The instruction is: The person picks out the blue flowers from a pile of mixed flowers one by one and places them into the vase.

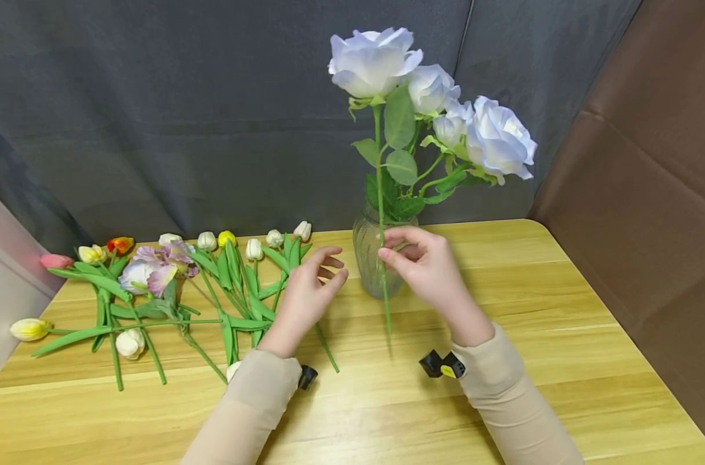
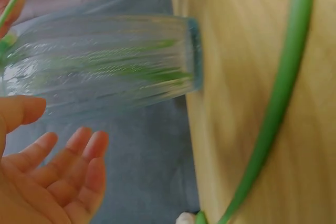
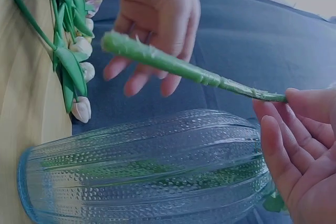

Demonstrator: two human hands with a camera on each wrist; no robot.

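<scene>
Fingers (image 1: 409, 235) of the right hand (image 1: 430, 268) and its thumb are clamped on the slim green stem (image 1: 379, 187) of a pale bluish-white rose (image 1: 376, 68). The bloom stands well above the fingers, upright, and the lower end of the stem points down below them, outside the glass vase (image 1: 364, 261).

This ribbed, see-through vase stands upright on the worktop (image 1: 567, 349), just behind the stem and the right fingertips, with green stems showing through its wall. Further white blooms (image 1: 434, 90) rise from its mouth, above the right fingers and spreading to their right, with green leaves (image 1: 407, 208) around the rim.

The left hand (image 1: 306, 294) is raised to the left of the vase, holding nothing — its fingers bend a little, the thumb well apart from them, and a gap lies between them and the glass.

Left of the left fingers, artificial tulips (image 1: 254, 250) lie on the worktop in a loose, overlapping spread: white, yellow, orange-red and pink heads on green stems. Among them, further left of that hand, lies a purple and white flower (image 1: 163, 274). A dark grey curtain (image 1: 213, 129) hangs behind everything, beyond both hands.
</scene>
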